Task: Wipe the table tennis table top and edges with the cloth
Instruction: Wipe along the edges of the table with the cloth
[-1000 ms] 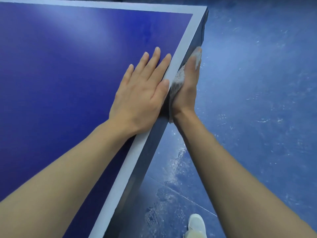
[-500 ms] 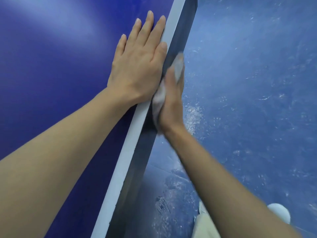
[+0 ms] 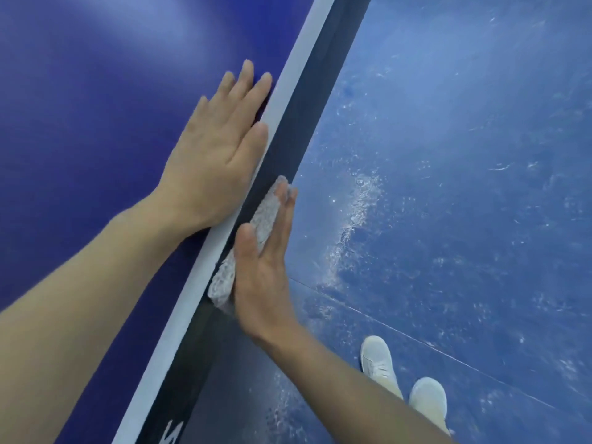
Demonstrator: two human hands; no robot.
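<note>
A person leans over a blue table tennis table [image 3: 96, 155], the right hand [image 3: 264, 277] pressing a pale, textured cloth [image 3: 253, 238] flat against the dark side edge [image 3: 298, 123] just below the white boundary line [image 3: 278, 100]. The fingers of that hand lie straight, the palm turned toward the edge and the thumb resting across the cloth, so the cloth is pinned between palm and table rather than clutched. The left hand [image 3: 217, 155] lies flat and spread on the playing surface right beside the white line, holding nothing (it looks to be bracing the body).

By the look of it, the job is in its edge-wiping stage: the cloth sits partway along this side, with more dark edge running away above the hand and more toward the camera below it. Whether the top has been wiped cannot be read from the glossy surface, and the other sides are out of view.

Below, two white shoes [image 3: 403, 379] stand on a scuffed blue floor [image 3: 464, 187] marked with whitish streaks and a thin seam. Nothing visible blocks the cloth's path along the edge; pale lettering [image 3: 171, 434] shows on it near the bottom of the view.
</note>
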